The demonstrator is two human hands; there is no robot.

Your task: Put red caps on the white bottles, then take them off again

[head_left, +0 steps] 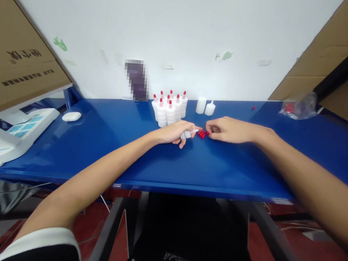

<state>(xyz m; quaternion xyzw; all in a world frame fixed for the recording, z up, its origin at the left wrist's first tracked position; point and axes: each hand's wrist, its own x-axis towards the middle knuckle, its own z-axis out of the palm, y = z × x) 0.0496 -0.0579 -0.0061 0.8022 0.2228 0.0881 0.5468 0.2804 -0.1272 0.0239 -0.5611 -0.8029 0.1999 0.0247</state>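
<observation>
My left hand (178,132) rests on the blue table (124,154), fingers wrapped round a small white bottle (189,133) whose nozzle points right. Just to its right lies a little heap of red caps (202,134). My right hand (226,129) sits beside that heap with fingertips pinched together at the caps; whether a cap is between them is hidden. Behind the hands stands a cluster of several white bottles with red caps (169,108). Two uncapped white bottles (205,106) stand right of the cluster.
A white machine with blue buttons (14,134) sits at the left, a white oval object (71,116) near it. A clear bag with red pieces (299,105) lies far right. One stray red cap (253,108) lies behind. Cardboard boxes (19,62) flank both sides.
</observation>
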